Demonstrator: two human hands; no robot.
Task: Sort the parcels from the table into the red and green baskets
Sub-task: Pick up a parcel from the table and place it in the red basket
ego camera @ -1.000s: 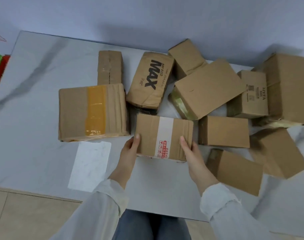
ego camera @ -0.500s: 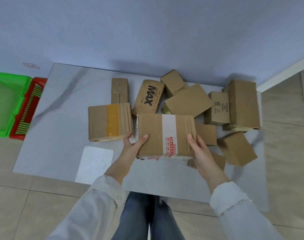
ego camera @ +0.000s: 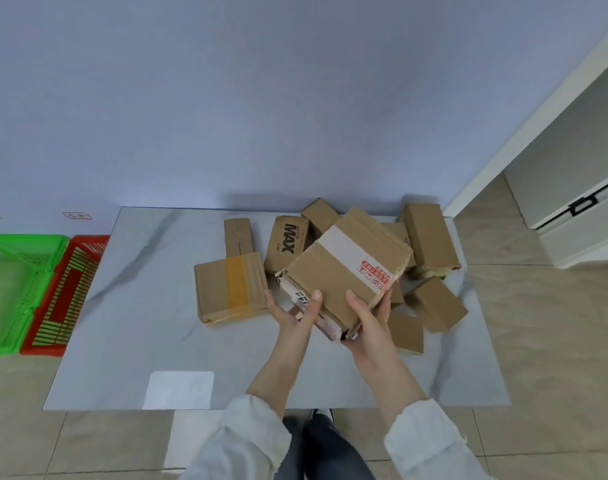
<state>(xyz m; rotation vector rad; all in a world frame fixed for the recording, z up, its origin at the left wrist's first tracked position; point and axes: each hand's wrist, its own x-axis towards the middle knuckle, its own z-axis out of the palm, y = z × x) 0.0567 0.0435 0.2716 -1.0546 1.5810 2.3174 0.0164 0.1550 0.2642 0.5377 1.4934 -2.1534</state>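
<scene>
While both hands had it up off the table (ego camera: 139, 306), the white-taped parcel (ego camera: 347, 271) hung tilted over the near side of the heap, its red-printed end pointing to two o'clock. On the near left edge the left hand (ego camera: 292, 317) gripped it, thumb on top; the right hand (ego camera: 368, 323) clutched the near corner, thumb on top, fingers curled round the side. At nine o'clock, just beside the left hand, lay the yellow-taped parcel (ego camera: 231, 287), right between the lifted one and the baskets. At eleven sat the MAX parcel (ego camera: 287, 242) and a narrow parcel (ego camera: 238, 237); from one round to four, brown parcels (ego camera: 439, 303) crowded close, partly hidden. Far out at nine, past the table edge, the red basket (ego camera: 70, 289) touched the green basket (ego camera: 4, 271) on the floor; a white cabinet (ego camera: 572, 220) stood at two
</scene>
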